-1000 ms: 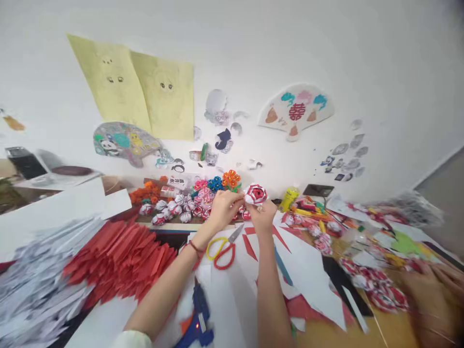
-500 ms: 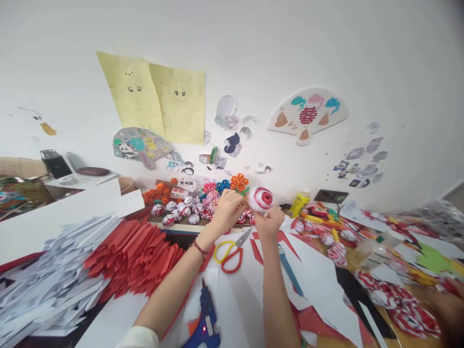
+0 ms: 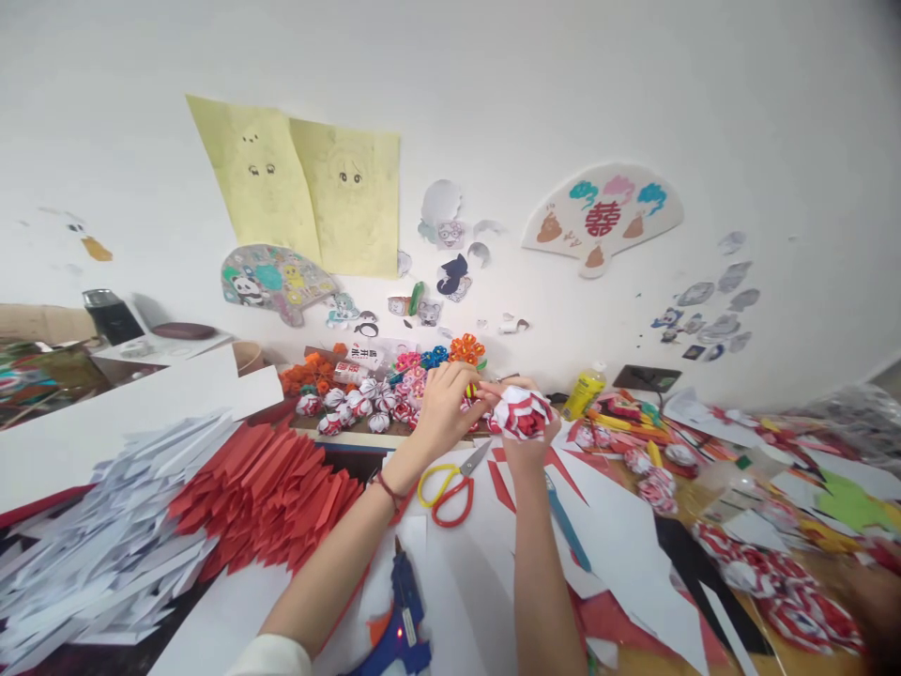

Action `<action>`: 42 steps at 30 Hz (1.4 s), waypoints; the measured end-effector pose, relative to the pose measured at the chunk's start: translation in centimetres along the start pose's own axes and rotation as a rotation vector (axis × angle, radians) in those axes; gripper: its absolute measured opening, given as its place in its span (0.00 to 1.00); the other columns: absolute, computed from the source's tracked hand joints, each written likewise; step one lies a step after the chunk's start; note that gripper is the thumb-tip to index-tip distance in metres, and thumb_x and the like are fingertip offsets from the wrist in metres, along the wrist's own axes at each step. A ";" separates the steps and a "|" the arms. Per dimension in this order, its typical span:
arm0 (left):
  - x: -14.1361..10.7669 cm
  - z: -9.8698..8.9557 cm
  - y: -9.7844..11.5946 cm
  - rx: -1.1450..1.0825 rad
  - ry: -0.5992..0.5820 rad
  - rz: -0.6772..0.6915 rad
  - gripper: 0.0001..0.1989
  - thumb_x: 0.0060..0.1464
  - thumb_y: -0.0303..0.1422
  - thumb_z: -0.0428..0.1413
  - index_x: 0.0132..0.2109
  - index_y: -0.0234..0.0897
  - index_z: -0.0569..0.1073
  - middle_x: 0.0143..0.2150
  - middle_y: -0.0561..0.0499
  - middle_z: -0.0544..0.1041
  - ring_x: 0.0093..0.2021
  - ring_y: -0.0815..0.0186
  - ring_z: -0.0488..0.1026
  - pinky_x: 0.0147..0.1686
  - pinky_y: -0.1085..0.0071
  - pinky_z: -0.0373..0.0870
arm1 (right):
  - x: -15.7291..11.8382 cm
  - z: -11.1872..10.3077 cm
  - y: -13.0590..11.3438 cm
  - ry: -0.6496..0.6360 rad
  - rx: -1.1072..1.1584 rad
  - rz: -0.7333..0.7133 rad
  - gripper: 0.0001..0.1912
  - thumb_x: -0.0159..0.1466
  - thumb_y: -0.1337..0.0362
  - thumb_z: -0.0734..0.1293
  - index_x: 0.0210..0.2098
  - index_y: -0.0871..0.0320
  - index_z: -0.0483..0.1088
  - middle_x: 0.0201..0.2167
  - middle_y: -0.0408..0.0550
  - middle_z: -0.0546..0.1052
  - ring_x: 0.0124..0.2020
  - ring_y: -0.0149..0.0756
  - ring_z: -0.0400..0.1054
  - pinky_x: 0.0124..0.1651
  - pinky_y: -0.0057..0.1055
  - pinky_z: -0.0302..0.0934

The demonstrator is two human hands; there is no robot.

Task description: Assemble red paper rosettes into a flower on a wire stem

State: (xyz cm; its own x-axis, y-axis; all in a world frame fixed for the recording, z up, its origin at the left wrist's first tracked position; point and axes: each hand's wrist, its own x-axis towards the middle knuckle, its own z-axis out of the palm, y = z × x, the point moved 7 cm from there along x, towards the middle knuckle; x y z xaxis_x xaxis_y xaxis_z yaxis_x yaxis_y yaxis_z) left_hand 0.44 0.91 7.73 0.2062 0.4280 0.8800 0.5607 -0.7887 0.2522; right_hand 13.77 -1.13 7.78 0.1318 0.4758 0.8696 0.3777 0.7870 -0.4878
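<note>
A red-and-white paper flower [image 3: 523, 413] is held up in my right hand [image 3: 527, 453], its red centre tilted toward the lower right. The right fingers are partly hidden behind the petals. My left hand [image 3: 445, 402] is close to the flower's left side, thumb and forefinger apart with a gap between them; the fingertips reach its edge. Below the hands, scissors [image 3: 450, 495] with one yellow and one red handle lie on white paper. Nearer me is a blue glue gun [image 3: 404, 610] with a lit red light.
Folded red paper strips [image 3: 267, 498] and white strips [image 3: 119, 545] are piled at left. Finished paper flowers [image 3: 358, 404] line the back. A blue cutter [image 3: 567, 526], yellow bottle [image 3: 584, 390] and scraps lie right. Another person's hand [image 3: 877, 591] is blurred at far right.
The flower has turned from facing me to tilting down and rightward, showing its layered petals. My left fingers have spread from a closer pinch. Both hands remain in nearly the same place.
</note>
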 end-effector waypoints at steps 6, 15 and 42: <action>-0.3 -0.2 0.2 -0.068 -0.076 0.060 0.12 0.64 0.27 0.48 0.52 0.37 0.69 0.52 0.44 0.75 0.52 0.59 0.70 0.49 0.62 0.62 | 0.1 0.2 -0.6 -0.104 0.024 0.033 0.04 0.59 0.70 0.67 0.31 0.56 0.72 0.29 0.44 0.73 0.31 0.36 0.68 0.38 0.34 0.66; -0.7 -0.9 0.7 -0.175 -0.144 0.189 0.14 0.67 0.27 0.44 0.42 0.36 0.75 0.38 0.46 0.79 0.40 0.66 0.75 0.42 0.70 0.70 | 0.2 -0.2 -1.8 -0.225 -0.031 -0.031 0.06 0.60 0.73 0.64 0.31 0.57 0.71 0.28 0.43 0.71 0.29 0.33 0.66 0.34 0.30 0.62; -0.1 -2.5 3.6 -0.091 0.013 0.200 0.10 0.64 0.30 0.51 0.35 0.36 0.74 0.30 0.49 0.76 0.34 0.67 0.71 0.34 0.72 0.67 | -0.1 -1.7 -2.2 0.141 0.021 0.010 0.06 0.59 0.68 0.68 0.25 0.56 0.71 0.22 0.44 0.72 0.25 0.38 0.68 0.29 0.33 0.64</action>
State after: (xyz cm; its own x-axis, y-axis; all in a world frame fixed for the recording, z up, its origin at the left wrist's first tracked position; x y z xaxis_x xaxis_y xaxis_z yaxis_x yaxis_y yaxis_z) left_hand 0.40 -3.13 9.53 0.2950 0.2539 0.9211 0.4347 -0.8942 0.1072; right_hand 14.52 -3.58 8.88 0.2636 0.4244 0.8662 0.3571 0.7913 -0.4964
